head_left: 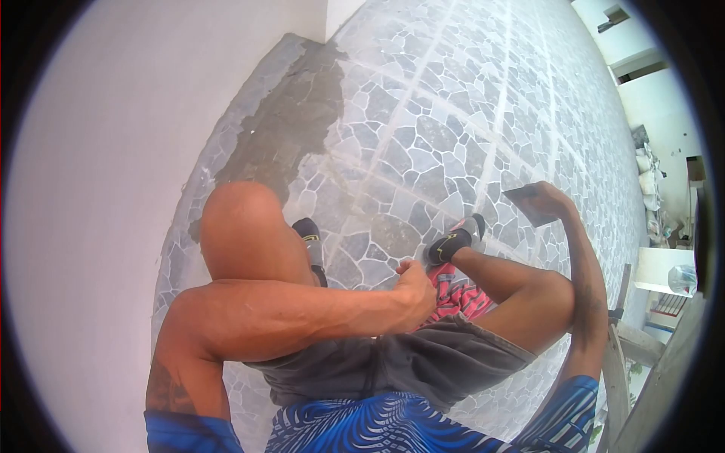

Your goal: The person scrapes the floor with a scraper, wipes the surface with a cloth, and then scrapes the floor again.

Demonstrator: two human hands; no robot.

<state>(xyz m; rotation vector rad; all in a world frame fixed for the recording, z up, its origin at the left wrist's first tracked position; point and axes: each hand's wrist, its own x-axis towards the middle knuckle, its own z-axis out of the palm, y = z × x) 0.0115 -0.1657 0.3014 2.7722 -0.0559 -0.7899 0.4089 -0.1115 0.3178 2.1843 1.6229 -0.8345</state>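
Observation:
My left hand (415, 291) is above the red patterned cloth (462, 296) between my legs, its fingers curled together; what they hold, if anything, cannot be made out. Out to the right, my right hand (549, 201) grips a dark flat plate (532, 208) over the tiled floor. Irregular grey stone-pattern tiles (423, 140) with pale joints spread ahead. A darker, wet-looking patch (291, 113) runs along the wall's foot at the upper left.
A pale wall (121, 166) rises on the left. My shoes (453, 243) rest on the tiles. Wooden pieces (638, 343) stand at the lower right, near a clear round container (682, 279). Piled bags (648, 177) lie at the far right.

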